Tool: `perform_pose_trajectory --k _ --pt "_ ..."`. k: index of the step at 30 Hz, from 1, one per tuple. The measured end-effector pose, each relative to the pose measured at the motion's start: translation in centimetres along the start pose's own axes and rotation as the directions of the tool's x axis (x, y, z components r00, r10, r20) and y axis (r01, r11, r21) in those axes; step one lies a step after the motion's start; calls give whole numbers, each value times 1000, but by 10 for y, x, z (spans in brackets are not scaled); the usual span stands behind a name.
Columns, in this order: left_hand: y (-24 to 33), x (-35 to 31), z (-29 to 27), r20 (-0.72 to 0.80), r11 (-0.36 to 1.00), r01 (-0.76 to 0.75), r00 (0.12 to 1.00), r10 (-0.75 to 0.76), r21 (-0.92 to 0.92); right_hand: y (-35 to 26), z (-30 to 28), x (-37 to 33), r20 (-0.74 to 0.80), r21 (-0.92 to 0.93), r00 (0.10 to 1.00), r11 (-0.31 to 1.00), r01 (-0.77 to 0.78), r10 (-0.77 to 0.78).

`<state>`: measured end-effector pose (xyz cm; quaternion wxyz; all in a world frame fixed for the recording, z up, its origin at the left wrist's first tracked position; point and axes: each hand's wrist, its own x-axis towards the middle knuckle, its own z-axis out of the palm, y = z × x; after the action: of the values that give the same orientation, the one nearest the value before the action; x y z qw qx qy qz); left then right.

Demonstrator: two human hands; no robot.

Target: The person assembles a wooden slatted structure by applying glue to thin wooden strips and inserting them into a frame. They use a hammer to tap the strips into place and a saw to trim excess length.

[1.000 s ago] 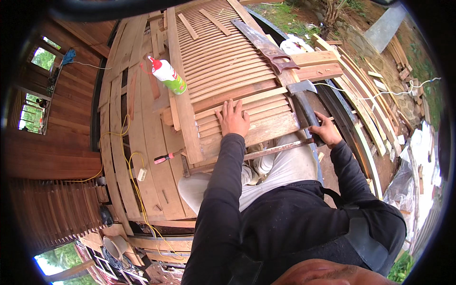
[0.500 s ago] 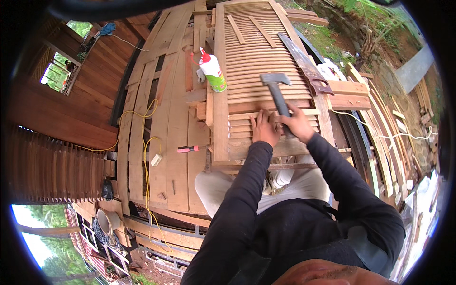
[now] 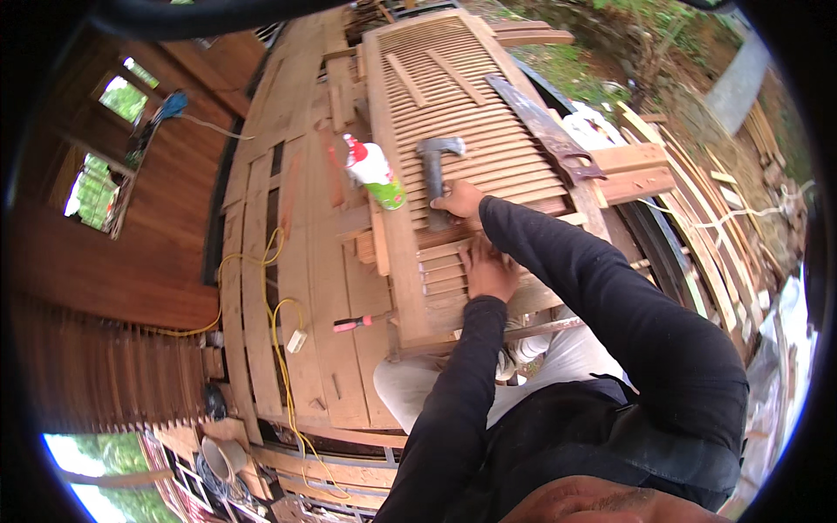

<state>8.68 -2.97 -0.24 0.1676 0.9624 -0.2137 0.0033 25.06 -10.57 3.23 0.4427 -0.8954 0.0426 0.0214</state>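
A wooden louvered panel [image 3: 394,96] with many narrow slats lies before me. My right hand [image 3: 460,200] is closed round the black handle of a hammer [image 3: 433,166], whose metal head points away from me over the slats. Below it, my left hand [image 3: 491,272] rests on the panel's near end, its visible fingers apart over the slats; the right forearm passes close by and part of its far side is hidden. A white and green bottle with a red cap [image 3: 377,177] stands at the panel's left edge. Two loose wooden strips [image 3: 455,77] lie on the far slats.
A handsaw [image 3: 545,131] lies along the panel's right side, near stacked timber [image 3: 632,170]. On the plank floor [image 3: 309,261] to the left are a pink-handled tool [image 3: 353,323] and a yellow cord [image 3: 279,349] with a white socket block [image 3: 296,341].
My right hand has carried the hammer left and away from me, toward the bottle. The left hand stays at the near slats. The whole view has tilted slightly.
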Motion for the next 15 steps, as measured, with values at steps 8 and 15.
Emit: perform_pose_trajectory --k 8,15 --pt "13 5 0 -153 992 -49 988 31 -115 133 -221 -80 -152 -804 981 592 -50 -124" --pt "54 67 5 49 941 -157 982 180 -300 155 -229 -88 28 -829 975 539 146 -221"
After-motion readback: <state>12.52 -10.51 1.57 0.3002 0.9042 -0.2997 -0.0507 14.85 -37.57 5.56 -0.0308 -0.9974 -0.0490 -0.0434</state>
